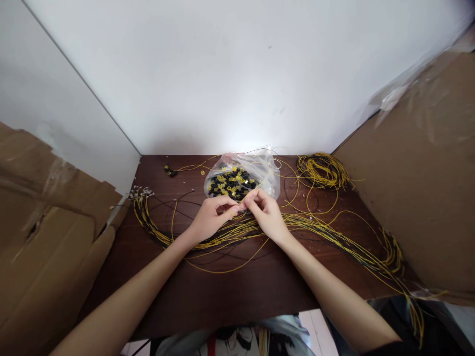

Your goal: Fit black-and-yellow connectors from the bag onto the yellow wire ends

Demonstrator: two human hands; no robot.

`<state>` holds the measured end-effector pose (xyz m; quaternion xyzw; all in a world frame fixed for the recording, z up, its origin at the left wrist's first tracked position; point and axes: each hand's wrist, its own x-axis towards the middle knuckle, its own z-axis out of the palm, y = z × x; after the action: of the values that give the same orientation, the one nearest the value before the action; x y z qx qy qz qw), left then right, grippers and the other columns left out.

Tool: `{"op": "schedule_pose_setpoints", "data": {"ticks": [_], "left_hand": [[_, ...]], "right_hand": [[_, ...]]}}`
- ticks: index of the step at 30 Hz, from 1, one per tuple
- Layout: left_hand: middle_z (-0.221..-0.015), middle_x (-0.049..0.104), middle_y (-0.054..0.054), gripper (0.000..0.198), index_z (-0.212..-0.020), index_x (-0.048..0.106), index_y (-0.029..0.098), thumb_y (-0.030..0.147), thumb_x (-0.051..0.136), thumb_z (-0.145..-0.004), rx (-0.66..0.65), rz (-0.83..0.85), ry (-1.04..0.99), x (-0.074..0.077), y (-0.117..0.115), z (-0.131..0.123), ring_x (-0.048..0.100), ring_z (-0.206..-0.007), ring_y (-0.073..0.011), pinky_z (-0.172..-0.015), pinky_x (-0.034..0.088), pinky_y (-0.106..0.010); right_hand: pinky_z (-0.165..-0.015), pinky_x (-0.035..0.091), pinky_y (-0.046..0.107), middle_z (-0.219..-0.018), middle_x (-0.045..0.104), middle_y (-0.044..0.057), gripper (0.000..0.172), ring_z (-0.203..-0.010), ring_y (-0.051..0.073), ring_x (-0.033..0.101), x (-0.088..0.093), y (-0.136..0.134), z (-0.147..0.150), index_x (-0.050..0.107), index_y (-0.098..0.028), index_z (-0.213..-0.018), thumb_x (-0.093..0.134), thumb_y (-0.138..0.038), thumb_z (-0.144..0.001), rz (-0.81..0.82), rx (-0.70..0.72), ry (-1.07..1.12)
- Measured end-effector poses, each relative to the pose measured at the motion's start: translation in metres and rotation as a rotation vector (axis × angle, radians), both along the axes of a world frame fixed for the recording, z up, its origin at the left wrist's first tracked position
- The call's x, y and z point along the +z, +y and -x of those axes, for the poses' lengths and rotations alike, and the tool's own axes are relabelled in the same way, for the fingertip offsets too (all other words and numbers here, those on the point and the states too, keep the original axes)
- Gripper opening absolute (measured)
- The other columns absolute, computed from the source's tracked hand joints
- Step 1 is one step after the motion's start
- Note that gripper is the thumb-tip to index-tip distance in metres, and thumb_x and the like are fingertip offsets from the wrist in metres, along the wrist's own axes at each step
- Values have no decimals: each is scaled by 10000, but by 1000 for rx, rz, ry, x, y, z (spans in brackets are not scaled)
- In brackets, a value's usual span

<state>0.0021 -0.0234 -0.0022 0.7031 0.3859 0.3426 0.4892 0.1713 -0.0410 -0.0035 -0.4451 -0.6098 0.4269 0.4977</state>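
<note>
Fingers [228,213] pinched, yellow wire [242,200] between them

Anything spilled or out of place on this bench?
A few black-and-yellow pieces lie outside the plastic bag holding similar ones, and the wire bundle runs off the table at front right; its end could snag.

The plastic bag [273,177] is clear with a whitish sheen, and the small parts [232,181] in it are black and translucent yellow. Just in front of the bag, the thin held strand [243,199] seems yellow, though mostly hidden. Nearer than the bag, the wire bundle [232,232] mixes yellow and black; the coil [322,169] right of the bag matches. Beneath the bag, the table [222,301] is dark reddish brown; behind it, the wall [230,74] is white.
</note>
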Motion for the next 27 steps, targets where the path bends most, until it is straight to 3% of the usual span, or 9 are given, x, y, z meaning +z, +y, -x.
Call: {"op": "schedule_pose_setpoints", "data": {"ticks": [3, 7, 13, 18, 22, 27], "left_hand": [[-770, 635, -49, 205, -823, 656, 122, 299, 553, -828, -5, -6, 1, 0, 0, 0, 589, -676, -127, -630, 494, -238], [-726, 611, -34, 202, -811, 652, 123, 299, 555, -827, 8, -28, 23, 0, 0, 1, 569, -628, -114, -604, 473, -228], [-706, 616, -34, 198, -788, 659, 129, 301, 565, -815, 2, -48, 16, 1, 0, 0, 549, -622, -114, -586, 458, -220], [-696, 617, -34, 210, -776, 659, 127, 309, 563, -818, -2, -37, 15, 3, 0, 0, 538, -617, -113, -584, 442, -219], [-674, 601, -25, 219, -779, 656, 126, 319, 562, -822, 8, -55, 39, 2, 0, 0, 525, -608, -110, -566, 427, -214], [-688, 604, -28, 228, -790, 653, 127, 333, 561, -822, 0, -40, 20, 0, 0, 1, 540, -618, -116, -583, 446, -219]], "right_hand": [[-706, 471, 289, -718, 628, 5, 196, -678, 135, 599, -1, 1, -1, 521, -194, -815, 529, -383, -864, 25, 1, 64], [-706, 470, 286, -763, 634, 6, 166, -715, 140, 600, 2, -1, 0, 599, -199, -912, 592, -340, -825, -7, 29, -26], [-698, 469, 295, -743, 631, 14, 192, -708, 147, 587, 1, 0, -1, 581, -197, -781, 561, -376, -847, -36, 36, -85], [-731, 468, 300, -706, 629, -1, 243, -676, 136, 597, -3, 2, -1, 475, -206, -813, 471, -435, -893, 24, 23, 77], [-698, 460, 285, -711, 622, -5, 206, -682, 139, 591, -1, 2, -1, 530, -202, -862, 563, -405, -844, 11, 33, 33], [-692, 464, 289, -741, 639, 15, 232, -697, 147, 592, 1, 0, 0, 568, -190, -775, 559, -411, -844, -4, 16, -36]]}}
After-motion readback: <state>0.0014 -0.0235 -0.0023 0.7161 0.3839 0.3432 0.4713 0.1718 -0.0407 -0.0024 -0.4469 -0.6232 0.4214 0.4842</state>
